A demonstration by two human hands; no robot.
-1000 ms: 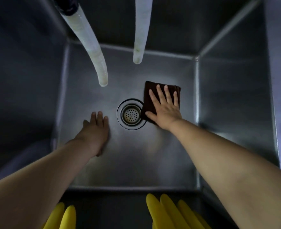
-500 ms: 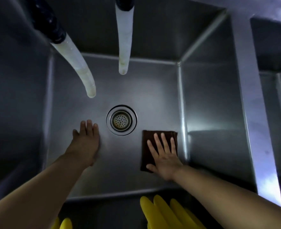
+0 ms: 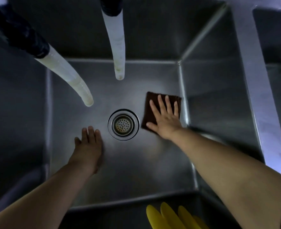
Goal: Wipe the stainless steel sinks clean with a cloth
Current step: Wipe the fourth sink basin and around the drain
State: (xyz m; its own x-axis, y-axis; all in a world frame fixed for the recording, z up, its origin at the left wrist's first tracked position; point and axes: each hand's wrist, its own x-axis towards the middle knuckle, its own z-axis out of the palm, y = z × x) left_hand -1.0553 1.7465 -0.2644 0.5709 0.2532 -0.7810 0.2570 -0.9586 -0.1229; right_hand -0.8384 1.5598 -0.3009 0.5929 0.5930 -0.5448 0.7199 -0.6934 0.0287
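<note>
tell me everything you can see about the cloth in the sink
The cloth is dark brown, soft-looking, folded into a rough square. It lies flat on the sink floor, right of the drain and near the right wall. The right hand presses on it with straight, spread fingers, covering much of it.

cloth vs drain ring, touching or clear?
Apart. The head view shows a strip of bare steel floor between the left edge of the brown cloth and the drain ring; the right hand presses the cloth flat near the right wall.
</note>
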